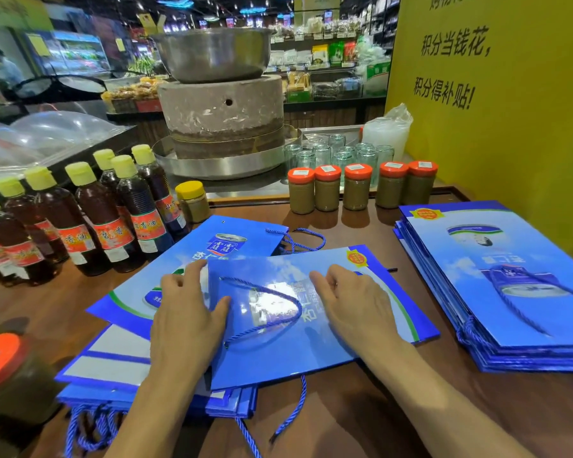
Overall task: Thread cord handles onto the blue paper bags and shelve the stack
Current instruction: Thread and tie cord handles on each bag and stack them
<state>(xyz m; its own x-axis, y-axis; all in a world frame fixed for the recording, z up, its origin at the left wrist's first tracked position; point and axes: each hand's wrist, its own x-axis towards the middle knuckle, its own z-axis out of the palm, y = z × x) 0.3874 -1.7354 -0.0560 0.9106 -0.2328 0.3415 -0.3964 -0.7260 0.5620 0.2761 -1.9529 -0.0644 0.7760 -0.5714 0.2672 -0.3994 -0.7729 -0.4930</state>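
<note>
A flat blue paper bag [371, 302] lies on top of other blue bags in the middle of the wooden table. A blue cord handle [280, 294] loops across its face. My left hand [186, 322] rests on the bag's left edge with relaxed fingers. My right hand [351, 305] lies palm down on the bag's right half, fingers loosely bent. A second bag [192, 249] sticks out underneath toward the far left, its cord [306, 241] curling beyond its top. A stack of blue bags [510, 292] sits at the right. More bags [106, 368] and loose cords [90, 428] lie at the near left.
Dark oil bottles [80, 219] with yellow caps stand at the left. Orange-lidded jars [358, 186] line the table's far edge, a yellow-lidded jar [192, 201] beside the bottles. A big orange-lidded jar [10, 375] is at the near left. A stone mill [222, 117] and yellow wall [510, 110] rise behind.
</note>
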